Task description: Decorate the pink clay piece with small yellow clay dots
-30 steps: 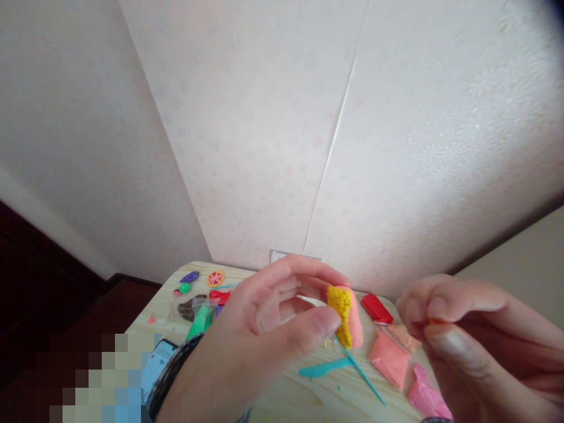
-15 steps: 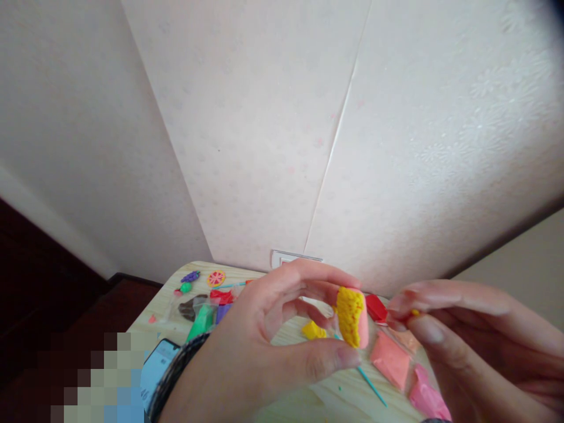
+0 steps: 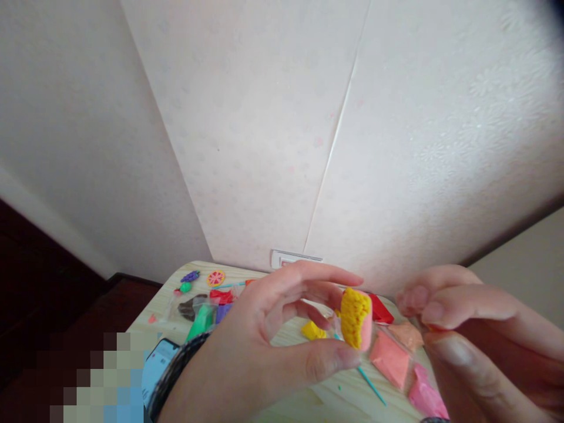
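Observation:
Between thumb and fingers of my left hand (image 3: 282, 329) is a modelled clay piece (image 3: 356, 317), its face rough and crumbly yellow, its side smooth pink. The piece stands upright above the table. To its right, my right hand (image 3: 476, 335) is closed in a pinch, thumb against index finger, apart from the piece. A trace of orange shows between those fingertips; most of what they hold is hidden. Below the left hand lie a lump of yellow clay (image 3: 314, 331) and a thin blue stick (image 3: 372, 386).
Packs of salmon clay (image 3: 390, 357), pink clay (image 3: 426, 393) and red clay (image 3: 380, 309) lie on the right. At left are green clay (image 3: 202, 322), a grape-like purple piece (image 3: 190, 276), a round fruit slice (image 3: 215, 278) and a phone (image 3: 158, 367). A wall (image 3: 247, 147) rises behind the table.
My right hand has shifted slightly right, its fingers rolling so that the tiny yellow clay bit seen earlier is covered. The left hand's clay piece has moved a little to the right.

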Demonstrator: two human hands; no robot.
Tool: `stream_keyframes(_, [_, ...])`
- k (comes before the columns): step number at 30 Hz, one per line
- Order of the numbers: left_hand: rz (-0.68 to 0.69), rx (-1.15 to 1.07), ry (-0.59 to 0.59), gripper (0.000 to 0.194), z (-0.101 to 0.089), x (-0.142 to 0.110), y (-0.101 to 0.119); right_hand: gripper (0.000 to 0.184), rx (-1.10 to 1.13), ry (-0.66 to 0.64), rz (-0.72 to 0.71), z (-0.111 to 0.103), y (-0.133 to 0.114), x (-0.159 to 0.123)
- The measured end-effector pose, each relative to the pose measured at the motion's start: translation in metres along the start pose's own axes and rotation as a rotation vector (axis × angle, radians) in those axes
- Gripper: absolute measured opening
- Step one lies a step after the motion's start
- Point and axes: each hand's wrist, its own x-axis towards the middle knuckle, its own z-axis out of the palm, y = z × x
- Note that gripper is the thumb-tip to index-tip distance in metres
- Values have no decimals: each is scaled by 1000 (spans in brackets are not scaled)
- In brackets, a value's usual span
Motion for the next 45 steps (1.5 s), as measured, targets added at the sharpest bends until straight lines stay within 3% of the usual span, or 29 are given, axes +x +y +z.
stream_keyframes(3, [-14,-26,10,30,0,-1,-1,11,-45,-72,-51,1,2,0])
stream_keyframes(21, [-26,124,-40,29,0,0,8,8,-96,-64,-26,17,-12,6])
stream_keyframes(33, [-9,177,-33,31,-1,-1,4,5,-84,-178,93,14,-16,7])
stream_keyframes(37, [-63,179,0,30,0,-3,5,4,-36,-197,126,14,-18,9])
stream_keyframes(45, [-39,222,-17,34,0,-2,6,14,43,-239,153,14,-15,9])
